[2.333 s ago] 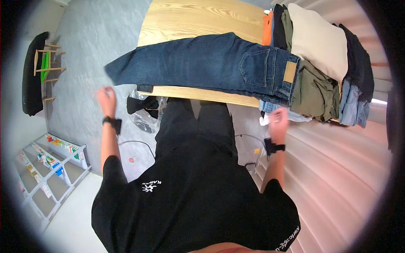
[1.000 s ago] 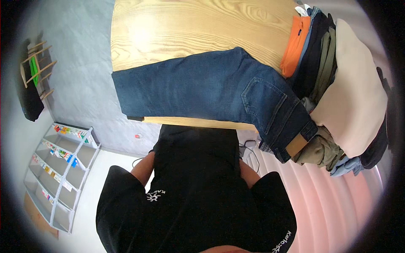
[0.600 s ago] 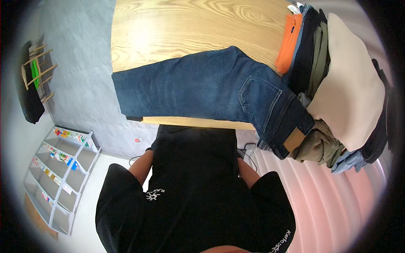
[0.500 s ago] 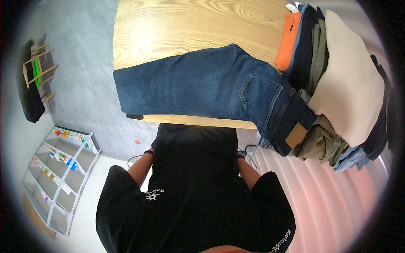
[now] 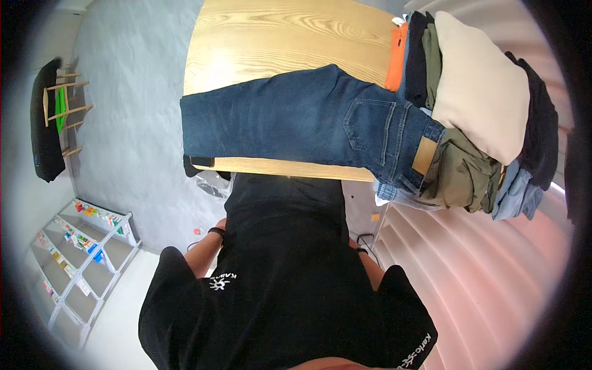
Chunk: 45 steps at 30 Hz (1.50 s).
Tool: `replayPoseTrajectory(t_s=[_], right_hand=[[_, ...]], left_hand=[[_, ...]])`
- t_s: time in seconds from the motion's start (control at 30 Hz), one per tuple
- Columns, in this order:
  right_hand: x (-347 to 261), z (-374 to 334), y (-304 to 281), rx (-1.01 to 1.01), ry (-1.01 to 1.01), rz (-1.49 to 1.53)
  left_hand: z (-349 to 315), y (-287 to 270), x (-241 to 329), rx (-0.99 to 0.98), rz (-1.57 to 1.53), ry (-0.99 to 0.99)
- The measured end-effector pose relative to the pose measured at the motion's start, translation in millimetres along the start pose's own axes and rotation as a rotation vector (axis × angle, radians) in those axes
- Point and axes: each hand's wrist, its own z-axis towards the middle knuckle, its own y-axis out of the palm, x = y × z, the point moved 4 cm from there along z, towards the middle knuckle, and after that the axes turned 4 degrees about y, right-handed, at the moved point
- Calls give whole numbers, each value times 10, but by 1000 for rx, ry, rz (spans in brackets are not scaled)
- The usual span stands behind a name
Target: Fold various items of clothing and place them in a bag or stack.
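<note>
A pair of dark blue jeans [image 5: 277, 120], folded lengthwise, lies across the wooden table [image 5: 265, 40]. Its waistband with a tan patch [image 5: 425, 154] points right, and the legs reach the table's left edge. Both my arms hang down at my sides, away from the jeans. Just a sliver of my left hand [image 5: 221, 223] shows past a dark wristband; its fingers are hidden by my black clothing. Of my right hand [image 5: 353, 243] only a bit by the wrist is visible, and its fingers are hidden too.
Right of the jeans is a pile of clothes: an orange garment [image 5: 396, 58], a beige cushion-like piece [image 5: 481, 86], olive fabric [image 5: 465, 176], and dark and light-blue garments. A small black object [image 5: 202, 161] sits at the table's near-left edge. A shelf rack [image 5: 92, 265] stands left.
The view has shifted, so the table, jeans and clothes pile sit differently in it. The jeans keep their folded shape. Both arms stay down at my sides.
</note>
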Motion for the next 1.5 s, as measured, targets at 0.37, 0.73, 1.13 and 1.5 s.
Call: replayPoseTrajectory(t_s=[0.37, 0.73, 1.13, 1.5], right_hand=[[-1101, -480, -541, 325, 11, -334], [-4532, -2542, -2466, 1339, -490, -740], [-4137, -2563, -2758, 1285, -421, -991], [-4053, -2465, -2856, 1327, -414, -989]], left_hand=[[473, -1171, 1095, 737, 568, 862], [-754, -832, 2308, 962, 1026, 1332], [-527, -1236, 2214, 968, 827, 1382], [-53, -1563, 2254, 1078, 532, 1128]])
